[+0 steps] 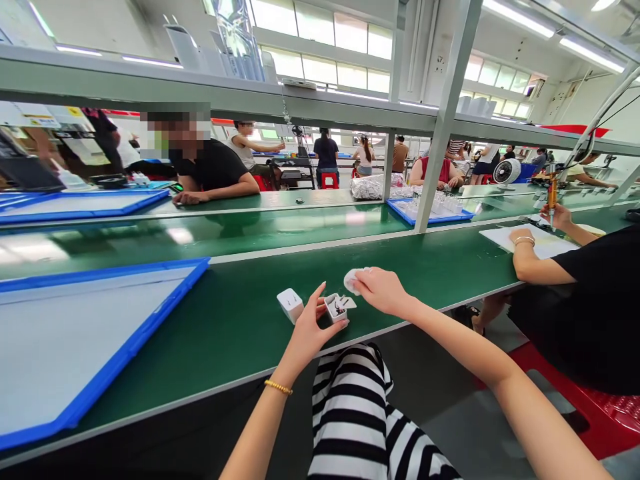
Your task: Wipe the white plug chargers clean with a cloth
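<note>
My left hand (311, 328) pinches a small open white plastic casing (337, 309) with dark parts inside, just above the green bench (240, 313). My right hand (381, 291) is closed on a round white piece (351, 281), held just right of and above the casing. A closed white block-shaped casing (291, 305) lies on the bench to the left of my left hand. A gold bracelet (278, 387) circles my left wrist.
A blue-framed white tray (100, 373) fills the bench at left. A co-worker in black sits at right, a hand (556, 217) on an orange screwdriver over a white sheet (543, 241). A metal post (440, 133) rises behind; more people sit across the line.
</note>
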Motion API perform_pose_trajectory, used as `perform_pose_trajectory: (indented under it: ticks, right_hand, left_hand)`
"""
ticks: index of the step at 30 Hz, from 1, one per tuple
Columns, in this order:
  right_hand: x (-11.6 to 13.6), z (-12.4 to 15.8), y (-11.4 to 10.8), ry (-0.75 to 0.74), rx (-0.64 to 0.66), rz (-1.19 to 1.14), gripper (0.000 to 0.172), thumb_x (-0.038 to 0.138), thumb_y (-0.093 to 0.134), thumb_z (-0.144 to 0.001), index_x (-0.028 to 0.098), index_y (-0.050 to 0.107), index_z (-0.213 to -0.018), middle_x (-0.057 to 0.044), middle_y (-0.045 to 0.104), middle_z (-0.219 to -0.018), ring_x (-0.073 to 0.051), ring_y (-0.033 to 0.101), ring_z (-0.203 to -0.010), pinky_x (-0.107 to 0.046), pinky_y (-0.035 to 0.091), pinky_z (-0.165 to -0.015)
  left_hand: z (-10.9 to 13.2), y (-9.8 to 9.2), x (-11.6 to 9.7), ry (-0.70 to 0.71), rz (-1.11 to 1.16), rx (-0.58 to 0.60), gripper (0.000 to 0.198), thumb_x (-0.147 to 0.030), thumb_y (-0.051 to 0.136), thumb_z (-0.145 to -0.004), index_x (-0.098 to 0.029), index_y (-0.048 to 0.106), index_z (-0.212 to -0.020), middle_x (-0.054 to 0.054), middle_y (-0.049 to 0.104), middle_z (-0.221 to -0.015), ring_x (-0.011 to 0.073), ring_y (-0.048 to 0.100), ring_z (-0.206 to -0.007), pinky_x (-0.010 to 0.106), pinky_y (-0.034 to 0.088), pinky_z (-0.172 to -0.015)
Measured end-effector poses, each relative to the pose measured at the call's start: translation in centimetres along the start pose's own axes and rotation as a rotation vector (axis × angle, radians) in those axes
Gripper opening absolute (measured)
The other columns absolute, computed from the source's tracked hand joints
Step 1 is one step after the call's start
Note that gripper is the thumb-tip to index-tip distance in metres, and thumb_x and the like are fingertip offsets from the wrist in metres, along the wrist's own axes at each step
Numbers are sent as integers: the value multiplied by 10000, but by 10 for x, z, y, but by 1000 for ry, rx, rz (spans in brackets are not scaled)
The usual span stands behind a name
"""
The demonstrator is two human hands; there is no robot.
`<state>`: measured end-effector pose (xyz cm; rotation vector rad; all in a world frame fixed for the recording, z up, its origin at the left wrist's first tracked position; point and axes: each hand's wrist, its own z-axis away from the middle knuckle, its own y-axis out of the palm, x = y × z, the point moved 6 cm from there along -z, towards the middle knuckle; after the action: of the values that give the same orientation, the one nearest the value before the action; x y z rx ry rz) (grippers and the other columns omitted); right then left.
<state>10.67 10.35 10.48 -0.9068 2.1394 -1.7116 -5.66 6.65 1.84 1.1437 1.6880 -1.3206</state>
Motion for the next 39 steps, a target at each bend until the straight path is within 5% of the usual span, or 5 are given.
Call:
perform_pose_trajectory:
  ticks: [3,8,15,25,39]
  right_hand:
    - [10,6,9,-20,133,69,416,443,284,-1027,231,617,-894,-33,677,-858,-162,593,-764,-249,271,-557]
    - [21,7,15,-8,126,69,441,567,333,-986,233,604,-889,-27,676,-879,-166,601,-797,-248,222,-531]
    - [26,2,15,-28,140,76,358,470,343,-1015,229,598,-946,-30,679,-933,-163,588,-838,-254,232,-553]
    - [38,-5,19,-496,-32,323,243,282,391,-1022,178,611,-1012,-106,659,-975,-221,502,-879,-328,279,-736]
    - [41,-3,22,-577,-113,415,236,104,400,-968,200,615,-989,-83,656,-874,-222,476,-843,-343,244,-717]
  left_hand:
    - [0,1,-1,9,-1,0,896,-393,754,-711,-274,302,-1475,64,591,-1197,234,638,-1084,466,469,-1049]
    - [1,1,0,38,-23,-17,870,-401,758,-716,-281,332,-1465,71,589,-1227,239,629,-1099,472,459,-1054]
    - [3,3,-6,86,-71,-9,827,-374,757,-739,-289,354,-1456,80,566,-1331,225,633,-1076,445,471,-1038]
    - [6,4,-18,130,-28,-15,740,-337,780,-726,-237,426,-1368,90,589,-1329,234,632,-1113,406,498,-1013]
    - [7,4,-20,89,-34,-1,681,-291,776,-738,-234,449,-1333,76,612,-1283,230,629,-1119,392,501,-997]
